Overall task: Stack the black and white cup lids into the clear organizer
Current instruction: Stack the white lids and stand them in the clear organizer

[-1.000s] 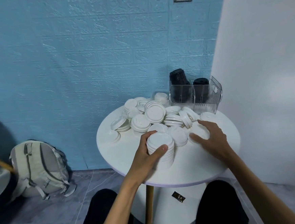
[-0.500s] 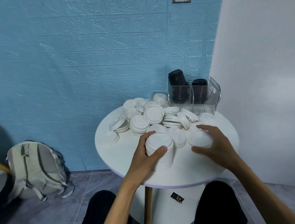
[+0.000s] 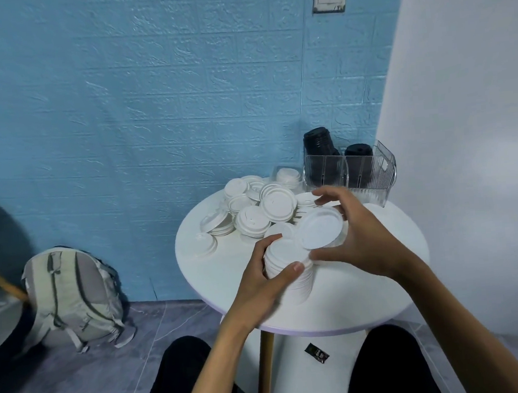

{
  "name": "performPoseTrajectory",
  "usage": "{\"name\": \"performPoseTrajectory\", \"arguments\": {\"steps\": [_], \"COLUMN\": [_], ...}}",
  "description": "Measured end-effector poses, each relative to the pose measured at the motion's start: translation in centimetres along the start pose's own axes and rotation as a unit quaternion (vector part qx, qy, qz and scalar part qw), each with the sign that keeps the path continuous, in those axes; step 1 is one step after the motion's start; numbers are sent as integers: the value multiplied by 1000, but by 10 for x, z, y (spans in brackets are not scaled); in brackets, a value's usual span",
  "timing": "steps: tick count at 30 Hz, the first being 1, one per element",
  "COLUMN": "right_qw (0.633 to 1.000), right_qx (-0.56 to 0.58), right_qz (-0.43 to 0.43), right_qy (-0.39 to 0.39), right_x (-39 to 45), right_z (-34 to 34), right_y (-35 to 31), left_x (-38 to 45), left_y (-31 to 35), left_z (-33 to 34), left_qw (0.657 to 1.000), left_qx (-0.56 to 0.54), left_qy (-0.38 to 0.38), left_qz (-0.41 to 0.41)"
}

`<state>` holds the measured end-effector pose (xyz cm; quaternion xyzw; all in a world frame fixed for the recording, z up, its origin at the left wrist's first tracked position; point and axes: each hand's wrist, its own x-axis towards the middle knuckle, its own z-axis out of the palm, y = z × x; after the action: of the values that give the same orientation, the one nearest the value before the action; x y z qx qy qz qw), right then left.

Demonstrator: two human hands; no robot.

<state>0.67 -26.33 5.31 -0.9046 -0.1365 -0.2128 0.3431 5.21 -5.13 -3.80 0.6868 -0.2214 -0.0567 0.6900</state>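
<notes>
Left hand (image 3: 258, 284) grip wraps lid stack (image 3: 288, 268); right hand (image 3: 363, 237) grip pinches white lid (image 3: 320, 227) tilted above.

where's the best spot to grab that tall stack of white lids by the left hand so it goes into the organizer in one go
Grip the white lid stack low on its ribbed sides, from the near left as the left hand does; the right hand tops it with a lid.

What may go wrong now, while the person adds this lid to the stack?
The white lid in the right hand is tilted and could land off-centre. The stack gripped by the left hand is tall and may topple toward the loose lids.
</notes>
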Motion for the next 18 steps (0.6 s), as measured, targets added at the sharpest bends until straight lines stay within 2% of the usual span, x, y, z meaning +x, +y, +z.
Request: {"name": "performPoseTrajectory", "arguments": {"steps": [3, 5, 9, 13, 18], "right_qw": [990, 986, 994, 986, 975], "right_qx": [-136, -157, -46, 91, 168], "right_qz": [4, 3, -2, 54, 84], "right_qy": [-21, -59, -98, -128, -122], "right_x": [0, 0, 4, 11, 11], "right_z": [-11, -12, 0, 7, 16], "right_y": [3, 0, -7, -6, 10], "left_x": [0, 1, 1, 2, 3], "left_y": [0, -1, -1, -2, 0], "left_z": [0, 1, 0, -2, 0], "left_qw": [1000, 1000, 1000, 1000, 1000], "left_qx": [1, 3, 9, 16, 16], "left_qy": [4, 4, 5, 8, 15], "left_qz": [-1, 0, 4, 5, 13]}}
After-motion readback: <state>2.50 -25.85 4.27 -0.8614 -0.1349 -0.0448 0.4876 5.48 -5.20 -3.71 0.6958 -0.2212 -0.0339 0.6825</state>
